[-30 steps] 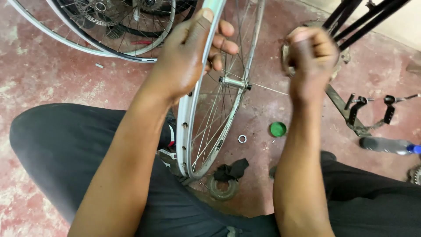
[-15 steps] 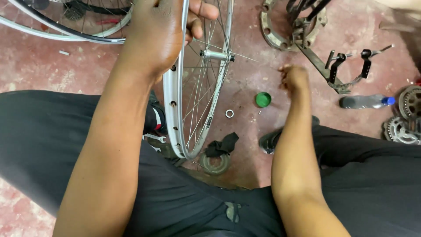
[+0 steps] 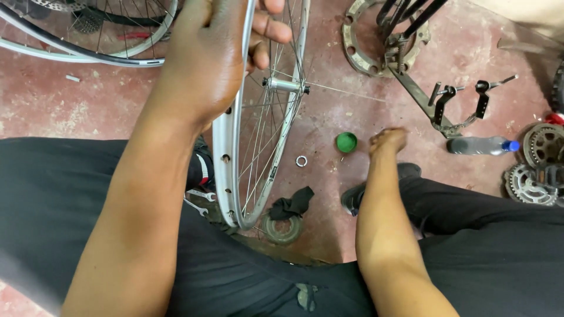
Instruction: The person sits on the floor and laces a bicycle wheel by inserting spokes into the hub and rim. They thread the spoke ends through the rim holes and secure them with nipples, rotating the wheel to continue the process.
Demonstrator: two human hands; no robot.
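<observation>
While the person sits with black-trousered legs spread over a red concrete floor [image 3: 88, 111], the items run near to far as follows.

Nearest: a black rag [image 3: 294, 204] draped over a small round metal ring part [image 3: 282, 229], touching the bottom of the wheel's rim. A pair of small spanners [image 3: 197, 199] lies just left of that rim, by the left knee.

Bicycle wheel [image 3: 258, 117]: bare silver rim, spoked, standing upright on edge between the legs, hub and axle pointing right. The left hand [image 3: 217, 53] is clenched over the top of the rim, fingers curled through to the spoke side.

Right hand [image 3: 386, 141]: lowered to the floor, well apart from the wheel, fingers curled under; whether it grasps anything cannot be told. Just left of it lies a green cap [image 3: 346, 142], open side up, contents not discernible. A small silver washer [image 3: 301, 161] sits between cap and rim.

Farther right: a clear plastic bottle [image 3: 479, 145] with blue cap lying on its side; cogs [image 3: 537, 164] beside it. Beyond: a metal stand [image 3: 411, 53] with clamp arms. Far left: another wheel [image 3: 88, 35] lying flat.
</observation>
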